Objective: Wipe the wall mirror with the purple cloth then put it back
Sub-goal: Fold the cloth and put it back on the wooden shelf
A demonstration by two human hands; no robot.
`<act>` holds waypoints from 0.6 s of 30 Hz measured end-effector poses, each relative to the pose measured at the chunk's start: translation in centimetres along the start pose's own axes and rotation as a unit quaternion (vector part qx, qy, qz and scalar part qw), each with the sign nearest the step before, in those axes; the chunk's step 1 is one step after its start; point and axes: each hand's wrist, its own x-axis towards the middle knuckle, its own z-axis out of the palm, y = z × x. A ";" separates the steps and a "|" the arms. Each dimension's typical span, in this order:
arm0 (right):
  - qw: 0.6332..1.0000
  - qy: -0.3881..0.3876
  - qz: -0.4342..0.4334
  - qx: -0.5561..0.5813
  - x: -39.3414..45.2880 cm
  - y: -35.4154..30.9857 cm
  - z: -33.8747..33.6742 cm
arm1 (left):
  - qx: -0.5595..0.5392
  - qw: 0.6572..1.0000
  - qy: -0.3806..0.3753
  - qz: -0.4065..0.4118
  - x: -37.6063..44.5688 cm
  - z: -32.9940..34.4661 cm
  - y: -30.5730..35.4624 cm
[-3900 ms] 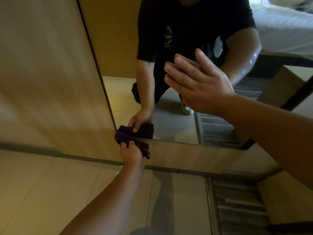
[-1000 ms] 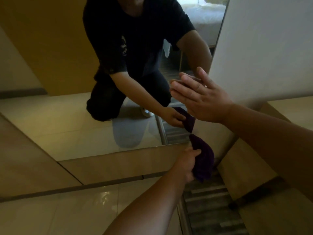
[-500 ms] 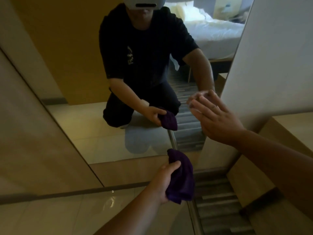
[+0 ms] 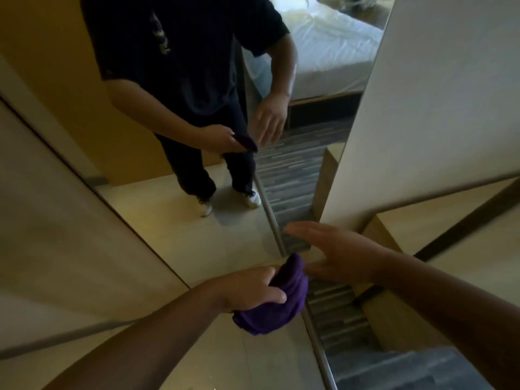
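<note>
Left hand (image 4: 247, 291): fingers (image 4: 274, 295) clenched around bunched purple cloth (image 4: 278, 299), held clear of wall mirror (image 4: 213, 215), near its lower edge. Right hand (image 4: 334, 254): flat, fingers spread, holding nothing, just right of cloth. Reflected in glass: standing person, bed (image 4: 329, 49).

Readable text: none.
Shirt (image 4: 180, 46) in mirror (image 4: 174, 220): pale chest print, too blurred to read.
Other labels, brands, numbers: none legible.
</note>
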 end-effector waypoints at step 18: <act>0.983 0.004 0.177 -0.054 -16.9 -15.8 -14.1 | 0.501 0.854 -0.017 0.142 -15.7 0.9 21.4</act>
